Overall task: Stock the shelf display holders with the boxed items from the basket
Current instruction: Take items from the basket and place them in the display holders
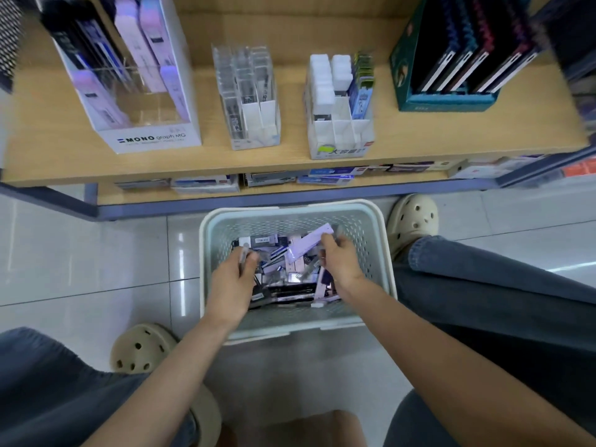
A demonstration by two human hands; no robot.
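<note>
Currently your hands are both inside the pale green perforated plastic basket (pixel 206 253) on the floor, over its pile of boxed items (pixel 283 290) | right hand (pixel 342 262): fingers pinching long lilac cardboard box (pixel 306 246), tilted | left hand (pixel 232 275): fingers curled round slim clear box (pixel 244 254), blurred | clear plastic display holder (pixel 248 98) on wooden shelf (pixel 435 133), well apart.
</note>
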